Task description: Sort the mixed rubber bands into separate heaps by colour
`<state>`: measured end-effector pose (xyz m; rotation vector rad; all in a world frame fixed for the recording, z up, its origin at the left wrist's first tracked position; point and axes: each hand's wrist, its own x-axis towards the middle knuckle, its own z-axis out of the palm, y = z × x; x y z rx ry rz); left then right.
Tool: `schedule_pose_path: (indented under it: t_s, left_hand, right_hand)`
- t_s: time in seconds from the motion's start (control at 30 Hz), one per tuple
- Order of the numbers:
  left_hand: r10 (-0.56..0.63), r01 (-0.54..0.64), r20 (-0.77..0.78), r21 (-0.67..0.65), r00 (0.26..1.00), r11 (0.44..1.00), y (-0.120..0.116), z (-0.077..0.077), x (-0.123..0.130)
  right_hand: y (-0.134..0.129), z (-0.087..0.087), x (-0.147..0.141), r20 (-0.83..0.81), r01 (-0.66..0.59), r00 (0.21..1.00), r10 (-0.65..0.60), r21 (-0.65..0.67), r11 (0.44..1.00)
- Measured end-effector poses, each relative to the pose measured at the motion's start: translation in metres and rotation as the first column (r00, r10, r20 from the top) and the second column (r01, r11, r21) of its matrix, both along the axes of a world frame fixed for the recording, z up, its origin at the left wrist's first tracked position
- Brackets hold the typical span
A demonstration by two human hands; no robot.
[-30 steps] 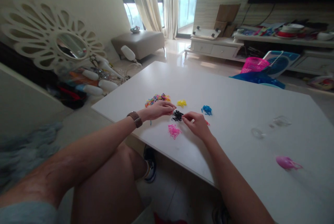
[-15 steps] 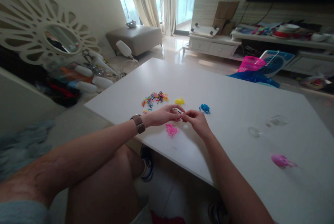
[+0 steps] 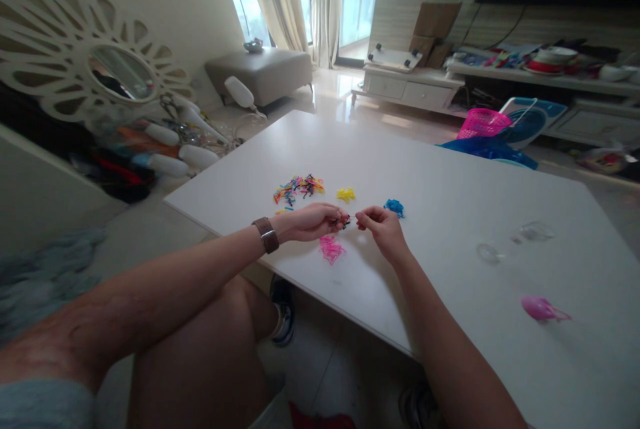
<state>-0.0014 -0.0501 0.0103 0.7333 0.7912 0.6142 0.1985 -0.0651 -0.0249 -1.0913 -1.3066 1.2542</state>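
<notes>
My left hand, with a watch on its wrist, is closed over the white table, its fingers curled round small black pieces that poke out at the fingertips. My right hand pinches close beside it, thumb against forefinger; a thin pale bit shows at its tips, too small to name. Under the left hand lies a pile of small pink pieces. Yellow pieces lie just beyond the hands, and blue pieces sit past the right hand. A mixed-colour pile spreads behind the left hand.
On the right of the white table are a clear container, a clear round lid-like piece and a pink egg-shaped item with a loop. Past the table stand a pink basket and a grey ottoman.
My hands have drawn slightly apart, the right moving a little to the right. The left fingers have curled in, and black pieces now show at their tips.
</notes>
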Motion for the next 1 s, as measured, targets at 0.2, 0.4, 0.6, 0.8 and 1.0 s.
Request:
schedule_pose_path:
  t_s: [0.2, 0.4, 0.6, 0.8, 1.0]
  left_hand:
    - [-0.052, 0.052, -0.005, -0.091, 0.999, 0.995, 0.0005, -0.0006, -0.0041]
    - [-0.076, 0.071, -0.056, -0.078, 0.996, 0.994, 0.0002, 0.0027, -0.0036]
    - [-0.057, 0.108, -0.220, 0.227, 0.974, 0.968, 0.0002, -0.0004, -0.0044]
    - [-0.058, 0.165, -0.299, 0.345, 0.952, 0.924, 0.0000, -0.0011, -0.0051]
    - [-0.048, 0.187, -0.341, 0.388, 0.939, 0.903, -0.0013, 0.0010, -0.0043]
  right_hand:
    - [0.0003, -0.0024, -0.0001, -0.033, 0.008, 0.999, -0.008, 0.008, 1.000]
    - [-0.0029, 0.0001, -0.0013, -0.067, -0.032, 0.997, 0.034, 0.023, 0.999]
    - [-0.0036, 0.0020, -0.0013, -0.060, -0.033, 0.998, 0.035, 0.027, 0.999]
    - [-0.0022, -0.0003, -0.0014, -0.067, -0.026, 0.997, 0.029, 0.035, 0.999]
    - [-0.0020, -0.0003, -0.0014, -0.064, -0.038, 0.997, 0.040, 0.025, 0.999]
